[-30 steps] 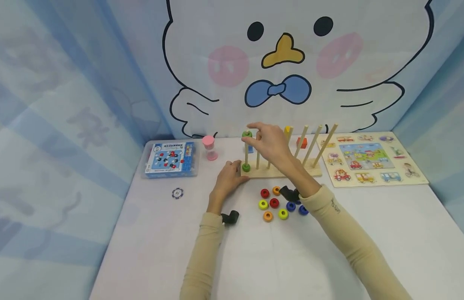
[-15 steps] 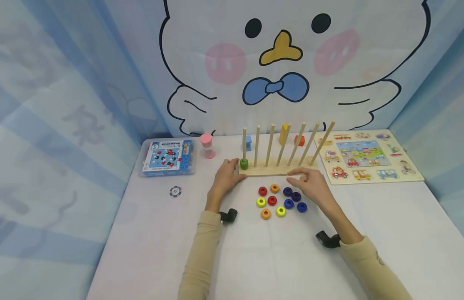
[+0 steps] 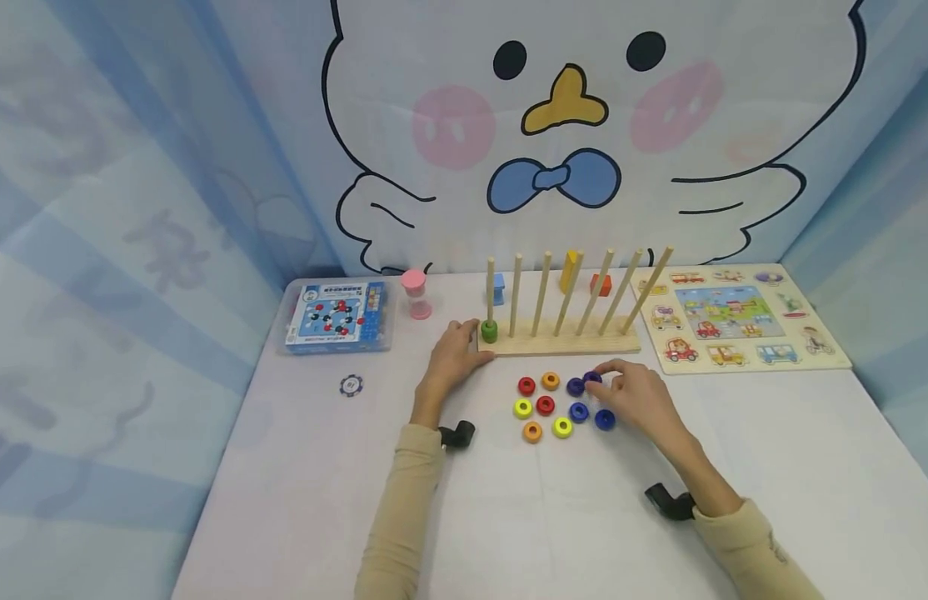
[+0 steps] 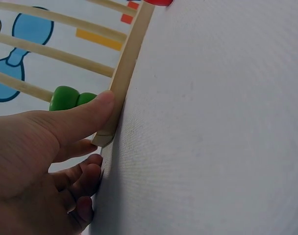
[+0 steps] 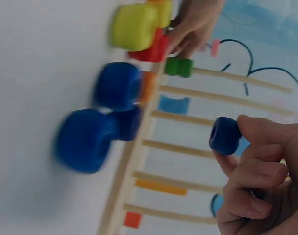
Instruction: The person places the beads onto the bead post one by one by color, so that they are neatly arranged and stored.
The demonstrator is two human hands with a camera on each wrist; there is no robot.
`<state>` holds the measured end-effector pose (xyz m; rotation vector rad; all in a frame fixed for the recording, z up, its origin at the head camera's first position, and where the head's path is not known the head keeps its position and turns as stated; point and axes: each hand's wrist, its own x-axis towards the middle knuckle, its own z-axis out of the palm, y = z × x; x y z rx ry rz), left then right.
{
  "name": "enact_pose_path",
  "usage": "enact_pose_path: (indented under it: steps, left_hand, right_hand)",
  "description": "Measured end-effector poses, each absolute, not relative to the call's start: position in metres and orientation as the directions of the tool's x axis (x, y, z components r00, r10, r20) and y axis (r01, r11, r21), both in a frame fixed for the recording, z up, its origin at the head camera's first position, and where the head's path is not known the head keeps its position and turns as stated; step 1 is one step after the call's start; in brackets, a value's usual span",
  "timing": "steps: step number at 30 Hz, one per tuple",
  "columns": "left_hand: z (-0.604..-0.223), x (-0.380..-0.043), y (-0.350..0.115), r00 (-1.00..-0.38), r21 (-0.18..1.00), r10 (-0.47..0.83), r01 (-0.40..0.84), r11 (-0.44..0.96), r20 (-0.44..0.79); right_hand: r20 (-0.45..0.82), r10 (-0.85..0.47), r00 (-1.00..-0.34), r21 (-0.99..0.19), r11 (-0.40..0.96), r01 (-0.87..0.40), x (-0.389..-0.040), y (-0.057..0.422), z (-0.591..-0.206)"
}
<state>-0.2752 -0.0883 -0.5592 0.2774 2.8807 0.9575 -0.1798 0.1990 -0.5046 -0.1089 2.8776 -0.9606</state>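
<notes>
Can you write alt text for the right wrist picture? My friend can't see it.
A right hand pinches a blue bead near a wooden peg rack. Green beads sit on one peg; blurred blue beads lie on the table.

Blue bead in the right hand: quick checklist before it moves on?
1. Right hand has the blue bead: ok, pinched between thumb and finger.
2. Rack steadied: ok, left hand grips its left end.
3. Peg next to the green beads bare: ok, if that's the target.
4. Blue bead lined up over a peg: not ok, it's in front of the rack.
5. Hole clear at both ends: cannot tell, only one opening shows.
</notes>
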Motion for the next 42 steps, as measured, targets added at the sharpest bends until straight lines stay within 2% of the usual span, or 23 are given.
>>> enact_pose_path:
  steps: [5,8,11,14,18,23,27,30,33,35,37,39,42]
  left_hand:
    - [-0.56,-0.272,-0.088,-0.979,0.61,0.199,0.137,0.78,-0.034]
    - [-0.561,-0.271,-0.088,-0.981,0.613,0.192,0.129,0.78,-0.037]
    - [-0.561,-0.27,-0.087,-0.98,0.619,0.198,0.136,0.774,-0.031]
    - [-0.56,-0.27,-0.085,-0.978,0.622,0.206,0.149,0.769,-0.02]
    - [-0.557,-0.271,-0.084,-0.976,0.622,0.215,0.161,0.767,-0.013]
    - [-0.553,-0.273,-0.083,-0.976,0.616,0.219,0.161,0.771,-0.019]
    - [-0.552,-0.272,-0.084,-0.977,0.609,0.213,0.151,0.778,-0.03]
    - [-0.551,-0.272,-0.085,-0.978,0.611,0.208,0.147,0.778,-0.03]
    - [-0.552,-0.271,-0.085,-0.98,0.611,0.196,0.137,0.78,-0.03]
    - [-0.554,-0.272,-0.086,-0.981,0.601,0.191,0.131,0.788,-0.037]
    - [-0.556,-0.273,-0.086,-0.981,0.597,0.19,0.126,0.792,-0.045]
    - [-0.558,-0.273,-0.086,-0.981,0.597,0.19,0.125,0.793,-0.046]
    - [-0.559,-0.273,-0.085,-0.982,0.604,0.184,0.124,0.787,-0.038]
  right_hand:
    - [0.167,-0.087,-0.982,-0.655,0.734,-0.176,-0.193,0.164,-0.453]
    - [0.324,-0.095,-0.941,-0.684,0.663,-0.303,-0.211,0.142,-0.42]
    - [0.424,-0.096,-0.901,-0.683,0.618,-0.388,-0.231,0.126,-0.396]
    - [0.432,-0.112,-0.895,-0.664,0.633,-0.399,-0.249,0.116,-0.384]
    - [0.354,-0.15,-0.923,-0.62,0.701,-0.352,-0.263,0.108,-0.385]
    - [0.358,-0.164,-0.919,-0.592,0.722,-0.359,-0.262,0.106,-0.396]
    - [0.413,-0.129,-0.902,-0.647,0.656,-0.39,-0.247,0.118,-0.411]
    - [0.326,-0.104,-0.94,-0.718,0.62,-0.317,-0.231,0.138,-0.433]
    - [0.1,-0.128,-0.987,-0.74,0.653,-0.16,-0.218,0.16,-0.466]
    - [-0.064,-0.15,-0.987,-0.712,0.7,-0.06,-0.211,0.173,-0.488]
    - [-0.174,-0.157,-0.972,-0.676,0.737,0.002,-0.205,0.182,-0.506]
    - [-0.218,-0.159,-0.963,-0.658,0.753,0.025,-0.201,0.188,-0.518]
    - [-0.197,-0.162,-0.967,-0.634,0.773,0.0,-0.197,0.192,-0.528]
